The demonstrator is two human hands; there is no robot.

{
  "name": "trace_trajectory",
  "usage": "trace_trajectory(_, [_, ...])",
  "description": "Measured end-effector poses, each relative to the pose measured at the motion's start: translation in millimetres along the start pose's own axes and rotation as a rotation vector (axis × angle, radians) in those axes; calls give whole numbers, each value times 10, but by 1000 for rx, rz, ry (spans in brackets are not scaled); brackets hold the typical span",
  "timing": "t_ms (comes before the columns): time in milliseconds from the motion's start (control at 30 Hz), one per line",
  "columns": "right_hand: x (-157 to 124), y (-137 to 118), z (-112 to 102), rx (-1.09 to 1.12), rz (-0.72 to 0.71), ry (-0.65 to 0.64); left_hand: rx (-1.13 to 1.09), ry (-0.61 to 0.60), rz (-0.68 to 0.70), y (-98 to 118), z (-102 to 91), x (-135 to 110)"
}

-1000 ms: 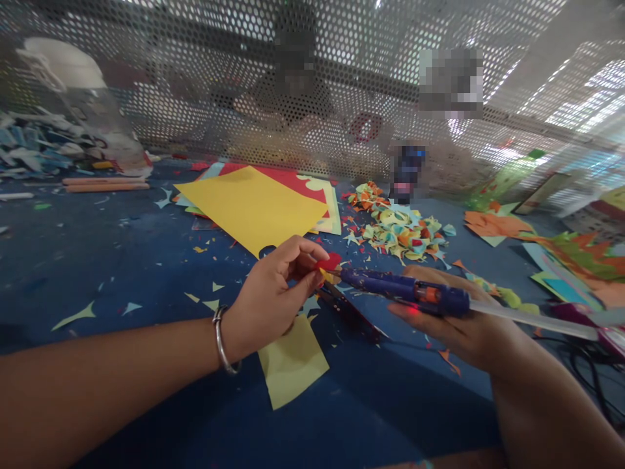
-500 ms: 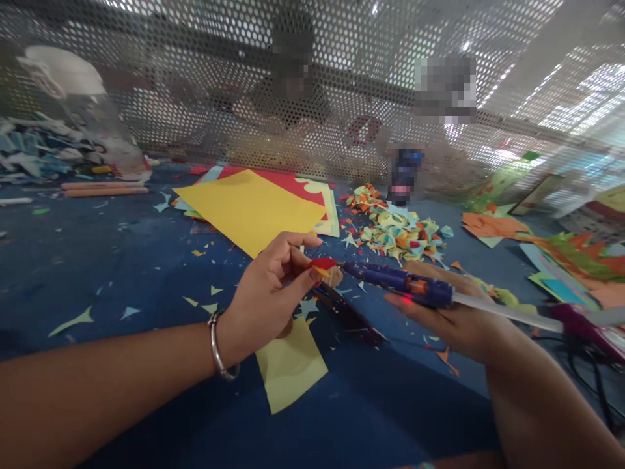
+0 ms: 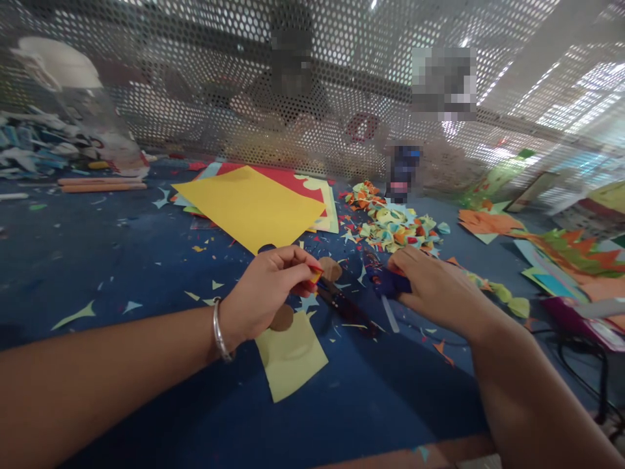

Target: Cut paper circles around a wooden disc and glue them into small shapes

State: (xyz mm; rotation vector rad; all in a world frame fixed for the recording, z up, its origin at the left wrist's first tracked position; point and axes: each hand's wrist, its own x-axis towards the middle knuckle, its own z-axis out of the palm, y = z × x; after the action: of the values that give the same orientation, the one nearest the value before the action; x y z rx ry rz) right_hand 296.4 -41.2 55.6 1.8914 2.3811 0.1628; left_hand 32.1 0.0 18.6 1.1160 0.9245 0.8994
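Observation:
My left hand (image 3: pixel 271 290), with a silver bangle at its wrist, pinches a small folded red and yellow paper piece (image 3: pixel 315 273) between thumb and fingers. My right hand (image 3: pixel 434 286) is wrapped round a dark blue glue gun (image 3: pixel 385 277), partly hidden by the fingers. A pale glue stick (image 3: pixel 389 314) sticks out of its near end, and its other end points away from me. Between the hands lie dark scissors (image 3: pixel 346 307), partly covered. Two round brown discs (image 3: pixel 330 268) are near my left hand, one beyond the fingertips and one below the palm. A pale yellow paper sheet (image 3: pixel 293 361) lies below it.
A large yellow sheet (image 3: pixel 254 208) tops a paper stack. Behind the glue gun is a heap of small folded papers (image 3: pixel 400 228). Paper scraps dot the blue table (image 3: pixel 161 410). A cable (image 3: pixel 603 371) runs at right; a perforated metal screen (image 3: pixel 195 98) stands behind, with people beyond.
The glue gun has moved away from the paper piece and turned, its glue stick swinging toward me. My left hand has closed further over the paper piece and dropped slightly.

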Motion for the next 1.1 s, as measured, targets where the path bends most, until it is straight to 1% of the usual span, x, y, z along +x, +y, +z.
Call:
trace_trajectory(133, [-7,46,38,86,-17,-36,-3,21,-46,11,1,-4])
trace_trajectory(233, [-36,120,61,162,-55,-50,-27,-4,-78,2,10,11])
trace_trajectory(300, [-59,155,54,196,-98,-26,-40,-33,-102,-7,14,18])
trace_trajectory(367, [-77,142,22,217,-154,51,-34,-54,-119,-11,20,15])
trace_trajectory(467, [-93,-9,-53,287,-212,204,-12,-65,-117,-3,34,-2])
trace_trajectory(533, [-98,-175,-94,397,-237,277,4,-72,-114,0,45,-15])
trace_trajectory(600, [-95,-345,-105,489,-297,302,26,-82,-113,-7,52,-24])
trace_trajectory(633, [-88,-419,-96,512,-317,292,42,-92,-110,-16,53,-27])
trace_trajectory(733, [-48,-570,-31,557,-352,307,101,-129,-98,-48,54,-32])
trace_trajectory(833, [5,-632,48,568,-369,310,139,-156,-100,-60,65,-40])
trace_trajectory(900, [30,-648,81,583,-374,316,128,-165,-112,-45,78,-47])
trace_trajectory(1033, [32,-658,94,660,-324,364,6,-170,-166,27,88,-64])
trace_trajectory(1100, [19,-658,91,698,-291,400,-60,-187,-166,59,75,-76])
